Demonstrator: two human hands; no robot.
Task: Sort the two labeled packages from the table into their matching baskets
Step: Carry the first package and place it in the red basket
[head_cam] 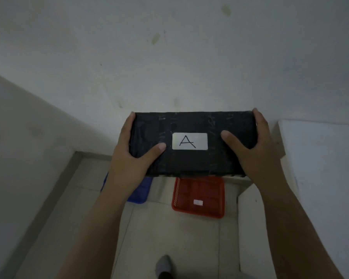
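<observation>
A black wrapped package with a white label marked "A" is held up in front of me, above the floor. My left hand grips its left end and my right hand grips its right end, thumbs on top. Below it on the floor lies a red basket with a small white label inside; I cannot read it. A blue basket lies to the left of the red one, mostly hidden behind my left forearm and the package. No second package is in view.
A white table stands at the right, its edge close to my right arm. White walls rise ahead and at the left. The floor is pale tile, and my foot in a grey sock shows at the bottom.
</observation>
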